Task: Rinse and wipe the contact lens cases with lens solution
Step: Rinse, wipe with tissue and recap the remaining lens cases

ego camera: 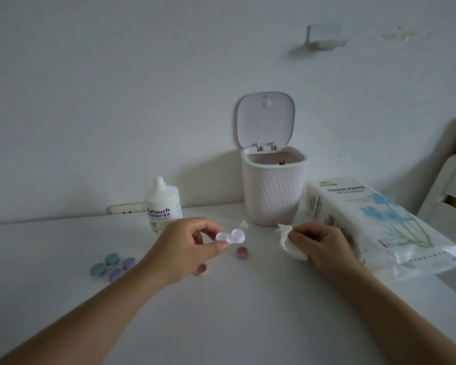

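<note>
My left hand [192, 246] pinches a white contact lens case [231, 237] with both wells uncovered, held just above the table. My right hand [321, 246] grips a crumpled white tissue [287, 239] a short way to the right of the case. Two pink caps lie on the table: one [242, 252] below the case, the other [201, 269] partly hidden under my left hand. The lens solution bottle [162, 206] stands behind my left hand, and its small cap [244, 225] sits apart near the bin. A green case [105, 264] and a purple case [122, 269] lie at the left.
A white desktop bin [271, 191] with its lid up stands at the back centre against the wall. A tissue paper pack [379, 225] lies at the right. A wall socket [125, 208] sits behind the bottle. A chair [448, 185] shows at the far right edge.
</note>
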